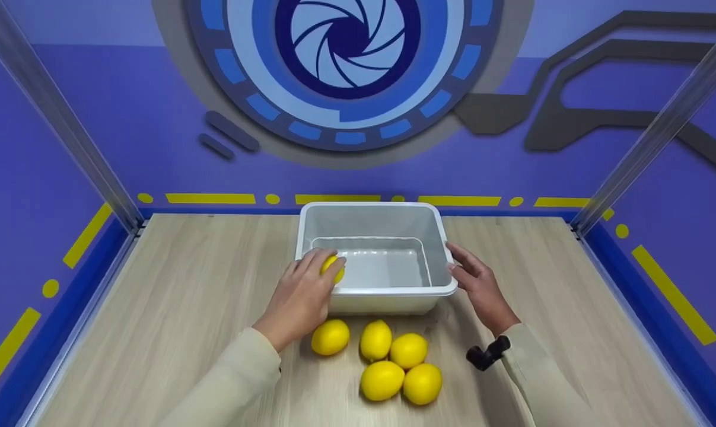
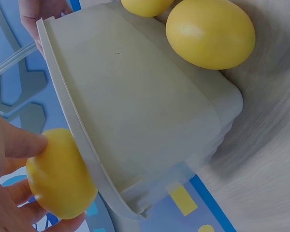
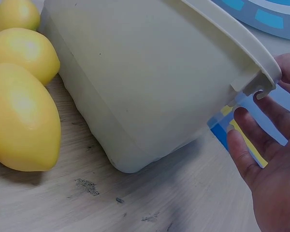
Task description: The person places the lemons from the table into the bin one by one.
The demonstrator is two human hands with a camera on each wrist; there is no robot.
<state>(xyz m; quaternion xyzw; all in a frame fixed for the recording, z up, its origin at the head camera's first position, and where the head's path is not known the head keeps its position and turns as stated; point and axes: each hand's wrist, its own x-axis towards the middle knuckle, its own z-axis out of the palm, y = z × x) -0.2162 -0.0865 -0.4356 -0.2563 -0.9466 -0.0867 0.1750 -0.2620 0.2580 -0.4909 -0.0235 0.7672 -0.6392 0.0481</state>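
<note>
My left hand (image 1: 301,290) grips a yellow lemon (image 2: 62,174) between thumb and fingers, over the front left corner of a light grey plastic bin (image 1: 378,292). The lemon is right at the rim, and in the head view the fingers partly hide it. At the bin's right side, my right hand (image 1: 481,290) holds the rim, its thumb and a fingertip on the edge; in the right wrist view other fingers (image 3: 244,154) reach below the rim. Just in front of the bin, a lemon (image 1: 330,337) lies beneath the left wrist.
Several more lemons (image 1: 381,381) lie bunched on the wooden table (image 1: 203,296), in front of the bin and right of the single one. Behind the table rises a blue patterned wall (image 1: 358,172), with metal posts (image 1: 648,136) at the corners. A black strap piece (image 1: 488,353) sits at the right wrist.
</note>
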